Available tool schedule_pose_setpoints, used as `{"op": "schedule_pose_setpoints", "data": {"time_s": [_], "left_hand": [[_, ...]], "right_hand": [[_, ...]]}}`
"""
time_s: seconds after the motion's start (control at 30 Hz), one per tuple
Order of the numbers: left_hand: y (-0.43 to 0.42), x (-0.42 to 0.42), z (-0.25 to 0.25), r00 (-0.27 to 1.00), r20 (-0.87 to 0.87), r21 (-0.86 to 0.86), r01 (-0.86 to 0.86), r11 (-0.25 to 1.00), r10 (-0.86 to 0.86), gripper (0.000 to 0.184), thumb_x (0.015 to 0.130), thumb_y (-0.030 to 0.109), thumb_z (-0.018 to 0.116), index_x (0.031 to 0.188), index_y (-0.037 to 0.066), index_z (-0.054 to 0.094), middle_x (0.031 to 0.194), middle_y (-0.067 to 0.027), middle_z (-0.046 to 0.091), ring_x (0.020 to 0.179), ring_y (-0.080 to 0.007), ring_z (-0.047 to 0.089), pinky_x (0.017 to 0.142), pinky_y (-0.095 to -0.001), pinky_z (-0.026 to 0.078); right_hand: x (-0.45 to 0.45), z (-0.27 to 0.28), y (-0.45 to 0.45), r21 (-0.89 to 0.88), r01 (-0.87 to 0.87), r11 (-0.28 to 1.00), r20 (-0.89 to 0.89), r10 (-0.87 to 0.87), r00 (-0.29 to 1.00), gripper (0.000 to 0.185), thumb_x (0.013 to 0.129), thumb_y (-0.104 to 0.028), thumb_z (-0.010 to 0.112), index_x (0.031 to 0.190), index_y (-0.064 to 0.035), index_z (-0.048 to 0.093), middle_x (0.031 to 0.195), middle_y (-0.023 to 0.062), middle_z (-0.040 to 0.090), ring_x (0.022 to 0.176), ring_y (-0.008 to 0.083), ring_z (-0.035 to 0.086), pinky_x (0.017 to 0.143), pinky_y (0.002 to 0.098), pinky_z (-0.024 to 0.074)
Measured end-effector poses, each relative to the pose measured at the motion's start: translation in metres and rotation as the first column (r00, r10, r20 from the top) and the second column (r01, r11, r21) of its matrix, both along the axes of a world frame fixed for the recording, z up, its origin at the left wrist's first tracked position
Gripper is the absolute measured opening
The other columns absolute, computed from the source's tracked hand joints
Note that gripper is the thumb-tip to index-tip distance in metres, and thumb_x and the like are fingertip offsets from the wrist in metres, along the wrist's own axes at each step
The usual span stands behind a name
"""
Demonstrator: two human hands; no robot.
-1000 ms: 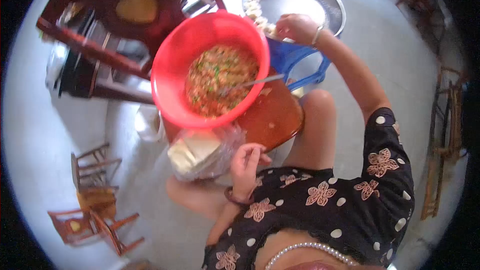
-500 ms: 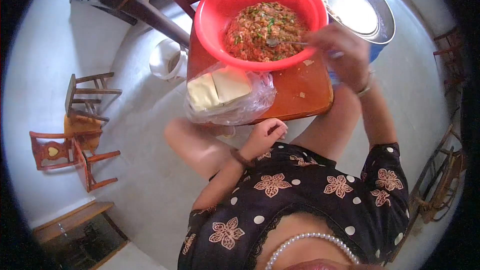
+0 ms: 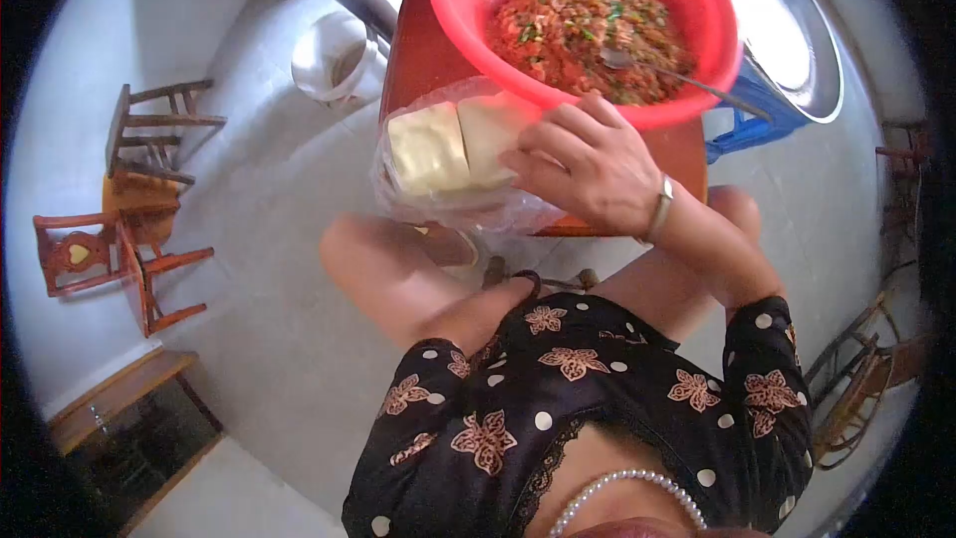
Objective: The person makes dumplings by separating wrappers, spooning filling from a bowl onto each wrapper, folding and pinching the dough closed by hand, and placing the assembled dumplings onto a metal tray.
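Note:
My right hand reaches over the right-hand pile of square wonton wrappers. Its fingers are bent and pinched at that pile's edge; how many sheets they grip is hidden. The wrappers lie as two pale stacks on a clear plastic bag. Just beyond is a red plastic basin of minced filling with green bits. A metal spoon rests in the filling, its handle across the rim, with no hand on it. My left forearm lies at my lap, the hand past the bracelet hidden.
Basin and bag stand on a reddish wooden seat. To the right, a round metal tray with pale folded pieces sits above a blue stool. A white bucket and wooden chairs are at the left.
My right hand has let go of the spoon and moved left and down from the basin to the wrappers. My left hand has dropped out of sight at my lap. The view has shifted.

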State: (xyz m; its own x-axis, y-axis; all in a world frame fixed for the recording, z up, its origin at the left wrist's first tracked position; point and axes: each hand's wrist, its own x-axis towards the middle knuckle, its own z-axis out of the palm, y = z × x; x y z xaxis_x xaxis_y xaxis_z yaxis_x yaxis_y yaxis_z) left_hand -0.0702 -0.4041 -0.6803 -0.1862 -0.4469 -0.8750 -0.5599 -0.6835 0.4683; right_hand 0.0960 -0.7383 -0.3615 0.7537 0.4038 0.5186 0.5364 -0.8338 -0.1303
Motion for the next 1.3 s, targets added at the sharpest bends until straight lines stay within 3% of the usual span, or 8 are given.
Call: {"op": "schedule_pose_setpoints", "data": {"time_s": [0.1, 0.17, 0.33, 0.47, 0.67, 0.8, 1.1, 1.3], "left_hand": [[0.338, -0.234, 0.169, 0.993, -0.105, 0.006, -0.053, 0.999, 0.053, 0.056, 0.089, 0.048, 0.047, 0.127, 0.008, 0.058, 0.127, -0.0169, 0.058, 0.116, -0.0322, 0.057, 0.098, -0.0423, 0.042], [0.399, -0.258, 0.252, 0.986, -0.155, 0.007, -0.069, 0.998, 0.069, 0.056, 0.089, 0.048, 0.047, 0.126, 0.008, 0.058, 0.127, -0.0171, 0.059, 0.115, -0.032, 0.057, 0.098, -0.0422, 0.043], [0.13, 0.03, 0.015, 0.987, -0.15, -0.064, -0.068, 0.996, 0.058, 0.055, 0.089, 0.048, 0.047, 0.125, 0.007, 0.059, 0.125, -0.0176, 0.06, 0.113, -0.0316, 0.058, 0.097, -0.0419, 0.044], [-0.119, 0.028, -0.046, 0.986, -0.085, -0.141, -0.153, 0.978, 0.142, 0.055, 0.09, 0.048, 0.047, 0.125, 0.007, 0.059, 0.123, -0.018, 0.061, 0.111, -0.0312, 0.059, 0.096, -0.0417, 0.044], [-0.148, 0.053, -0.039, 0.981, 0.002, -0.19, -0.191, 0.963, 0.195, 0.055, 0.09, 0.048, 0.047, 0.123, 0.006, 0.06, 0.121, -0.0186, 0.062, 0.109, -0.0306, 0.061, 0.094, -0.0414, 0.046], [-0.127, 0.09, 0.032, 0.288, -0.399, -0.265, -0.945, 0.191, 0.871, 0.04, 0.094, 0.039, 0.054, 0.11, 0.002, 0.059, 0.095, -0.0111, 0.064, 0.078, -0.0186, 0.062, 0.069, -0.0317, 0.052], [-0.089, 0.095, 0.118, 0.059, -0.506, -0.258, -0.962, -0.086, 0.86, 0.035, 0.097, 0.034, 0.053, 0.115, 0.004, 0.056, 0.093, -0.0051, 0.063, 0.08, -0.0115, 0.062, 0.067, -0.0245, 0.049], [-0.105, 0.105, 0.124, 0.141, -0.53, -0.287, -0.958, -0.02, 0.836, 0.035, 0.099, 0.031, 0.049, 0.116, 0.001, 0.054, 0.099, -0.0072, 0.064, 0.083, -0.0153, 0.065, 0.074, -0.0273, 0.051]], "right_hand": [[-0.005, 0.031, 0.009, -0.004, -0.033, 0.999, -0.048, 0.032, 0.998, 0.032, 0.064, -0.022, 0.059, 0.093, -0.0099, 0.065, 0.091, 0.0007, 0.056, 0.086, 0.0178, 0.056, 0.07, 0.0328, 0.0428], [-0.008, 0.04, 0.017, -0.012, -0.05, 0.999, -0.091, 0.048, 0.995, 0.033, 0.063, -0.022, 0.059, 0.093, -0.0086, 0.065, 0.09, 0.0011, 0.058, 0.086, 0.0173, 0.056, 0.07, 0.0329, 0.0431], [-0.027, 0.037, 0.023, 0.045, -0.083, 0.996, -0.101, 0.087, 0.991, 0.031, 0.063, -0.022, 0.059, 0.091, -0.0085, 0.064, 0.089, 0.0008, 0.058, 0.085, 0.0172, 0.056, 0.072, 0.033, 0.0434], [-0.029, 0.017, 0.028, -0.006, -0.117, 0.993, 0.002, 0.117, 0.993, 0.017, 0.065, -0.022, 0.058, 0.078, -0.0114, 0.06, 0.082, 0.0008, 0.054, 0.081, 0.0173, 0.055, 0.072, 0.0334, 0.0418], [0.009, 0.002, 0.021, -0.096, -0.076, 0.992, 0.02, 0.079, 0.997, 0.008, 0.073, -0.022, 0.059, 0.069, -0.015, 0.056, 0.077, 0.0009, 0.056, 0.081, 0.0181, 0.058, 0.072, 0.035, 0.0424], [0.033, -0.006, 0.021, -0.078, -0.065, 0.995, -0.02, 0.064, 0.998, 0.013, 0.079, -0.025, 0.059, 0.072, -0.0147, 0.061, 0.078, 0.003, 0.06, 0.083, 0.0209, 0.061, 0.074, 0.0376, 0.0438], [0.052, -0.008, 0.017, -0.114, 0.005, 0.993, -0.186, -0.027, 0.982, 0.009, 0.076, -0.022, 0.063, 0.077, -0.0133, 0.065, 0.076, 0.0058, 0.062, 0.081, 0.0242, 0.063, 0.077, 0.0398, 0.0463], [0.054, -0.007, 0.01, 0.031, -0.021, 0.999, -0.261, 0.028, 0.965, 0.011, 0.078, -0.02, 0.06, 0.075, -0.0091, 0.063, 0.077, 0.0105, 0.064, 0.076, 0.0298, 0.064, 0.072, 0.0428, 0.049]]}}
